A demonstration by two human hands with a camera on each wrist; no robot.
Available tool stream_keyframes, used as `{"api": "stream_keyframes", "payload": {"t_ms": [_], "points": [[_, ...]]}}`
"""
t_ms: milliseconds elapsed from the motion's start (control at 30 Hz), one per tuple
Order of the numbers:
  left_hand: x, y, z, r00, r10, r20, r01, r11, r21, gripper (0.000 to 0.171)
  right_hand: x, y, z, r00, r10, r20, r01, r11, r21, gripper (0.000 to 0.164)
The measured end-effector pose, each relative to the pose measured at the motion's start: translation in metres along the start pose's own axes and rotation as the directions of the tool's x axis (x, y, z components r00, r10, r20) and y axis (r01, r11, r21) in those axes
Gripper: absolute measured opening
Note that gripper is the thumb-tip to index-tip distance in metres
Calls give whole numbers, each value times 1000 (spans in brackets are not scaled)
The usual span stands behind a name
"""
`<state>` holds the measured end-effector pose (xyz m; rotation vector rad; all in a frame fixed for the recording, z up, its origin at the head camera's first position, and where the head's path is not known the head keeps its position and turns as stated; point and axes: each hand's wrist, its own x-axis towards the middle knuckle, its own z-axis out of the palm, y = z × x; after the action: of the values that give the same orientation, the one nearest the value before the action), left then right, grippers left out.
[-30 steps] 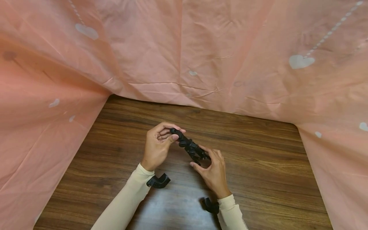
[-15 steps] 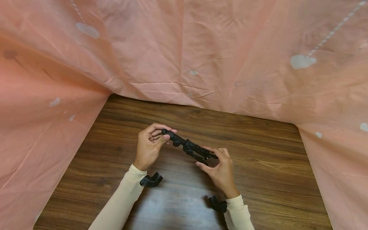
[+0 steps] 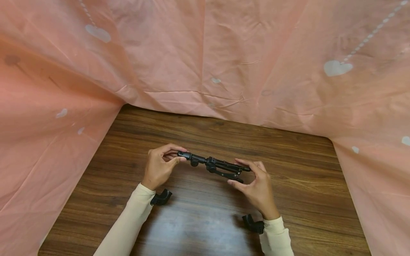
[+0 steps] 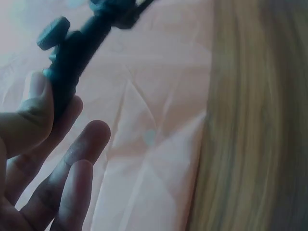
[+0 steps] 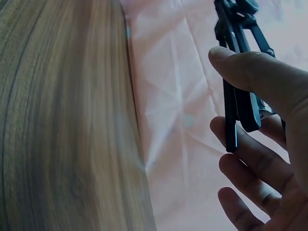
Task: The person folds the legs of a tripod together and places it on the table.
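A small black tripod [image 3: 210, 163] is held off the table between both hands, lying nearly level with its legs folded close together. My left hand [image 3: 158, 167] pinches its narrow top end between thumb and fingers. In the left wrist view a round knob [image 4: 54, 33] sticks out from the tripod's stem [image 4: 79, 55] above the thumb. My right hand [image 3: 260, 185] holds the leg end, thumb on one side and fingers on the other. Seen from the right wrist, the folded legs [image 5: 231, 108] pass between thumb and fingers, partly hidden by the thumb.
The brown wood-grain table [image 3: 205, 220] lies below the hands. Pink cloth [image 3: 166, 53] with pale hearts hangs along the back and both sides. Black curved mounts, the left one [image 3: 161, 197] and the right one [image 3: 253, 224], sit at the cream sleeves' cuffs.
The hands have moved apart, left hand leftward and right hand rightward. The tripod has turned from a steep slant to nearly level, and more of its length shows between them.
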<state>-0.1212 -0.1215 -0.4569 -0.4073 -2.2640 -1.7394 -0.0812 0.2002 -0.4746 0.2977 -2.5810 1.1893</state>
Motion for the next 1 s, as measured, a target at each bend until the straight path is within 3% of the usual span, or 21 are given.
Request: {"api": "stream_keyframes", "payload": {"t_ms": [200, 433, 800, 1000], "points": [[-3, -8, -2, 999, 40, 30, -45, 981, 189, 22, 1, 1, -2, 1000, 7, 6, -7, 999, -35, 74], [-7, -23, -5, 994, 60, 92, -90, 922, 377, 23, -1, 8, 5, 999, -13, 39, 16, 996, -91, 77], [-15, -45, -5, 982, -50, 184, -55, 850, 523, 21, -9, 24, 26, 992, 10, 124, 7, 990, -140, 69], [-19, -58, -4, 976, -94, 198, -27, 845, 534, 22, -13, 34, 37, 988, 38, 146, -12, 984, -176, 67]]}}
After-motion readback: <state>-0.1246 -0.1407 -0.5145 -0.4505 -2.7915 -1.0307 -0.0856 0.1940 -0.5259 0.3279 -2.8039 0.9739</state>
